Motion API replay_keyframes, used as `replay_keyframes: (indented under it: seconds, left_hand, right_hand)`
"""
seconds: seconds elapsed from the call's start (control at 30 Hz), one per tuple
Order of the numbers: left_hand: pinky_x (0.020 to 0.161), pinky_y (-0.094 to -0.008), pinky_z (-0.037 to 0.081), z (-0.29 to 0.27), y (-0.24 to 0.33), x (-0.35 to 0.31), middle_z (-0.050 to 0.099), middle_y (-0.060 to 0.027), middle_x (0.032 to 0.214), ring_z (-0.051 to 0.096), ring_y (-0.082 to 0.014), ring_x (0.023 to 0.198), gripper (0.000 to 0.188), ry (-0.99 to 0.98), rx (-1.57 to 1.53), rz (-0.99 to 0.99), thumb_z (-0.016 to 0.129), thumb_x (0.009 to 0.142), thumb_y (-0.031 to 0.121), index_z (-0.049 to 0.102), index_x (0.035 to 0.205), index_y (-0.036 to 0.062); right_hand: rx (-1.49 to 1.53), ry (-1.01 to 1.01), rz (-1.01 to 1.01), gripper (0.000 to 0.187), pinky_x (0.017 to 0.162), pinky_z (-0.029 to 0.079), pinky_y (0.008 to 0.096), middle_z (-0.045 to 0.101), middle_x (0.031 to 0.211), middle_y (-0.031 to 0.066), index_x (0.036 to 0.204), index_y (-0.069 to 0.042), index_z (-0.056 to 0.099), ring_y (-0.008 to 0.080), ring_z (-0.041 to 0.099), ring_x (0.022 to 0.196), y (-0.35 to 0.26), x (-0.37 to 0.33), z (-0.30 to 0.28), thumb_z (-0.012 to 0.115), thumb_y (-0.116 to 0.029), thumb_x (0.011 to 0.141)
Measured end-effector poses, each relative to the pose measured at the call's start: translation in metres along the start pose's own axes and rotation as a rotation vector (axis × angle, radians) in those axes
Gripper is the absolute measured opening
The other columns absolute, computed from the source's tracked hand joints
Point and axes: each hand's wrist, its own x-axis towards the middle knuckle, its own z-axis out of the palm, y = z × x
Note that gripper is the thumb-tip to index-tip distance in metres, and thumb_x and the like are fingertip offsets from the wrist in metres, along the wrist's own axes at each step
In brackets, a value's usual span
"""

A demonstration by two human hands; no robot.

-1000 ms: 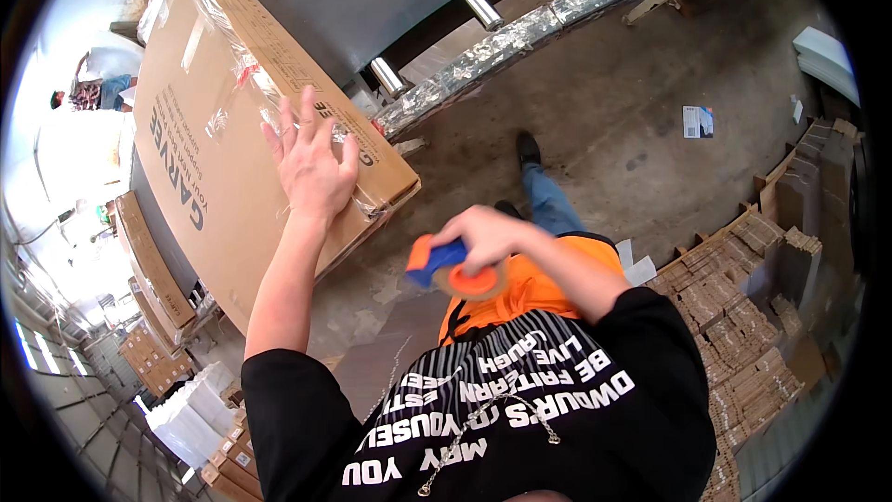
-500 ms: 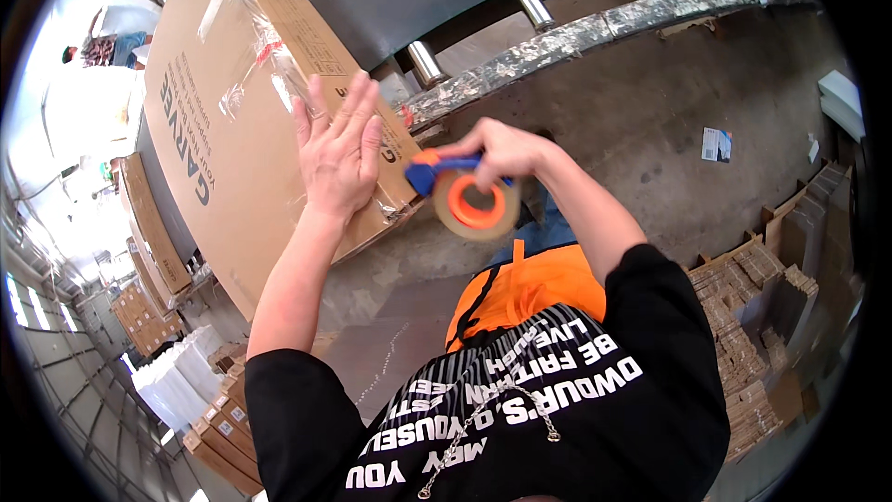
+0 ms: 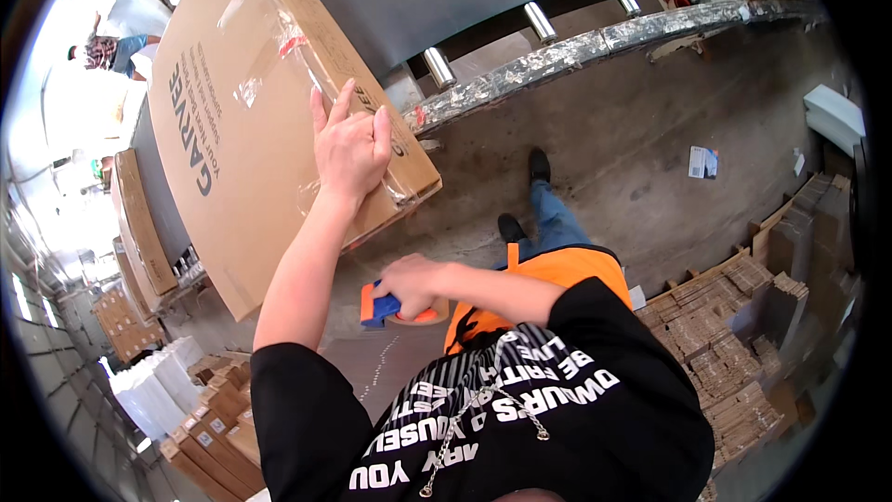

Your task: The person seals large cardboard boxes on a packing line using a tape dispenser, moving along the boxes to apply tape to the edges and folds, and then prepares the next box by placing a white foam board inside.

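Note:
A large flat cardboard box (image 3: 255, 153) lies at the upper left, with clear tape and a red mark near its top edge. On the corner nearest me rests my left hand (image 3: 353, 153), some fingers stretched and spread, others partly curled, holding nothing. My right hand (image 3: 413, 281) grips a blue and orange tape dispenser (image 3: 373, 307) in front of my waist, below the box's near edge and apart from it. Most of the tape roll is hidden behind that hand.
A roller conveyor with a worn metal rail (image 3: 557, 54) runs past the box to the right. Stacked flat cardboard (image 3: 706, 339) stands at the lower right, wrapped white bundles (image 3: 163, 376) and cartons (image 3: 218, 409) at the lower left. A person (image 3: 111, 51) is far off.
My right hand has swung left and down toward my waist with the tape dispenser. My left hand stays on the box, some fingers now curled.

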Motion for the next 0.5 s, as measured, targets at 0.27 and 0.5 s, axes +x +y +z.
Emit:
replay_keyframes:
  seconds: [0.27,0.5]
  left_hand:
    - [0.118,-0.0486,0.018,-0.006,-0.016,-0.010,0.071,-0.0072,0.104,0.053,-0.0310,0.127,0.039,0.192,-0.090,0.104,0.065,0.085,0.045,0.073,0.089,0.0069]
    - [0.119,-0.0491,0.020,-0.023,0.019,-0.084,0.046,-0.0097,0.147,0.036,-0.0345,0.140,0.093,-0.087,0.199,0.193,0.086,0.059,0.044,0.052,0.136,0.0039]
  right_hand:
    - [0.462,0.546,0.355,0.076,0.085,0.052,0.0301,0.068,0.113,0.0117,0.129,-0.008,0.062,0.0200,0.065,0.097,0.044,-0.171,-0.034,0.074,-0.012,0.053]
    - [0.578,0.997,0.684,0.080,0.086,0.053,0.0314,0.066,0.110,0.0079,0.133,-0.009,0.059,0.0170,0.064,0.093,0.013,-0.242,-0.021,0.070,-0.006,0.054]
